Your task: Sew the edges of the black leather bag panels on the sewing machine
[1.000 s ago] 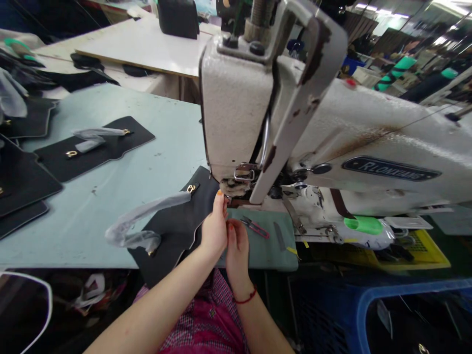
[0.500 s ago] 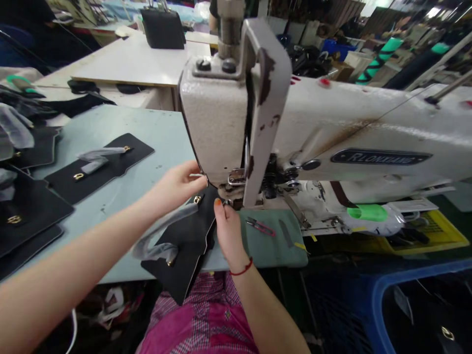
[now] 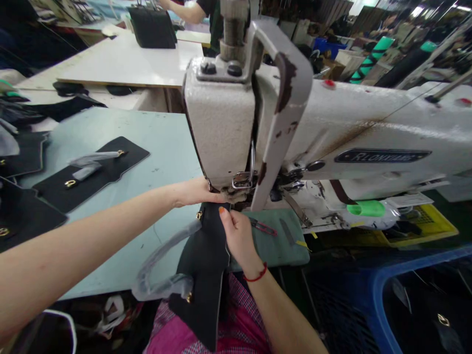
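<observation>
A black leather-like panel runs under the sewing machine head and hangs over the table's front edge onto my lap. A strap handle in clear plastic is attached to it by gold buckles. My left hand rests on the panel's far end beside the presser foot, thumb stretched out flat; its other fingers are partly hidden behind the machine head. My right hand grips the panel's right edge, thumb on top and fingers curled beneath. The needle area is mostly hidden.
Another black panel with a wrapped handle lies at left, beside several more. Pink-handled thread snips and a grey strip lie right of my hand. A blue basket stands at lower right. Behind, a person's arm reaches towards a black bag.
The panel has turned so its near end points more straight towards me. My left hand has moved in closer to the presser foot and flattened. A person's arm has appeared behind.
</observation>
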The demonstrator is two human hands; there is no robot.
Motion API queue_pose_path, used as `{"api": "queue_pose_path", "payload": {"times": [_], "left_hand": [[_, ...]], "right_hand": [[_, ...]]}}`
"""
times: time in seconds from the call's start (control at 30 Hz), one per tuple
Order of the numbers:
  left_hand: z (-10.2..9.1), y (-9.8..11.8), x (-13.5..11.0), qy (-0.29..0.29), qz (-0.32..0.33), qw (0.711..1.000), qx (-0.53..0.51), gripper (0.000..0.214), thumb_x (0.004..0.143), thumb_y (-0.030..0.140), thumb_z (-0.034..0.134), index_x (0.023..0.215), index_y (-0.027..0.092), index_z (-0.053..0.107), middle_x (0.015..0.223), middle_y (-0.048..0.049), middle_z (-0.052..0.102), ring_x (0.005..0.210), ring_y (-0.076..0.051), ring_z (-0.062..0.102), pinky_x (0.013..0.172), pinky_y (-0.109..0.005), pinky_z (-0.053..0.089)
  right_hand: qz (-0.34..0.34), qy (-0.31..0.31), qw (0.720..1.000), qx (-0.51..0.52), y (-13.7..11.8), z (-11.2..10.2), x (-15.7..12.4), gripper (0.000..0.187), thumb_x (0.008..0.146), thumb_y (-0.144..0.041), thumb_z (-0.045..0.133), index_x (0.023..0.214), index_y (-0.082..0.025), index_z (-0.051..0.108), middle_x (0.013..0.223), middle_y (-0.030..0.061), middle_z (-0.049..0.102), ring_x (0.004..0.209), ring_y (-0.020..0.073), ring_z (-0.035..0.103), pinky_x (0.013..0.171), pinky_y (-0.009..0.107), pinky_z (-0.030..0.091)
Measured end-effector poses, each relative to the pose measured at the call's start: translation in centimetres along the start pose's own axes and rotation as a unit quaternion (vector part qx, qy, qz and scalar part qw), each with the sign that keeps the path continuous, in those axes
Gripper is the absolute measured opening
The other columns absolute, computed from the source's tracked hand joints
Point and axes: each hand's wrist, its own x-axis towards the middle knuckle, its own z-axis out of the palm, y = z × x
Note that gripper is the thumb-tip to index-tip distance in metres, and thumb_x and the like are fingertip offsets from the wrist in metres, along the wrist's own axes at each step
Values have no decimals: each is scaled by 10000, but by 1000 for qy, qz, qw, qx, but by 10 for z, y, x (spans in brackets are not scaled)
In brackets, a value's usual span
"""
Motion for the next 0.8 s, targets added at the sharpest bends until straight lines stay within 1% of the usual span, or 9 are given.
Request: {"api": "queue_pose_path", "payload": {"times": [0.1,0.17,0.37,0.5,0.57,0.63,0.73,0.77,0.8], "left_hand": [[2,-9,-5,-105,14,993,51,273,683,210,766,943,130,744,941,-23,775,965,-192,685,1006,-386,489],[3,-12,-7,-130,34,988,74,322,725,294,735,1019,162,737,1039,-26,764,1043,-204,671,1039,-389,470],[2,-21,-5,-78,25,991,105,381,705,364,752,1046,194,739,1035,-32,765,1088,-259,662,1012,-416,500],[-1,-28,-5,-42,65,987,138,407,750,432,731,1088,206,722,1072,-38,752,1160,-277,617,1016,-396,492],[-5,-39,-11,-14,90,979,185,387,807,470,662,1081,202,716,1089,-48,740,1155,-285,612,1021,-401,482],[-11,-58,-23,53,120,959,251,396,870,484,567,1102,189,692,1137,-74,707,1153,-285,602,1053,-425,446],[-12,-101,-55,204,176,904,331,467,911,449,504,1276,166,572,1346,-139,552,1309,-294,466,1128,-478,348],[-9,-116,-68,237,177,896,332,521,909,438,512,1352,164,501,1415,-157,482,1354,-297,414,1133,-492,337],[-4,-129,-81,244,161,901,321,571,904,436,520,1402,167,443,1455,-168,434,1374,-300,392,1131,-504,341]], "right_hand": [[-4,-24,1000,-5,-2,-12,1,485,912,-475,447,550,-198,283,531,-48,254,511,79,263,497,252,175],[-1,-36,999,-11,-4,-17,2,482,905,-472,451,549,-198,275,534,-48,242,514,78,257,496,252,173],[21,-68,997,4,-7,-24,9,475,887,-487,463,557,-196,285,560,-43,260,539,80,261,494,242,178],[43,-114,992,16,-9,-33,16,464,890,-503,475,574,-193,335,566,-45,268,547,83,278,495,234,182],[47,-149,987,21,-11,-42,15,437,898,-482,485,599,-190,359,578,-46,278,557,84,287,500,230,188],[44,-193,980,20,-13,-54,9,409,909,-440,494,616,-187,364,591,-47,295,563,82,291,502,226,193],[36,-229,973,13,-13,-69,-12,388,907,-380,531,620,-180,364,608,-51,305,568,73,276,503,219,194],[40,-226,973,15,-11,-71,-21,385,898,-369,553,619,-177,370,611,-53,309,571,71,274,501,215,194],[51,-218,974,27,-8,-71,-31,376,890,-365,573,625,-173,389,617,-53,323,576,71,281,500,210,202]]}}
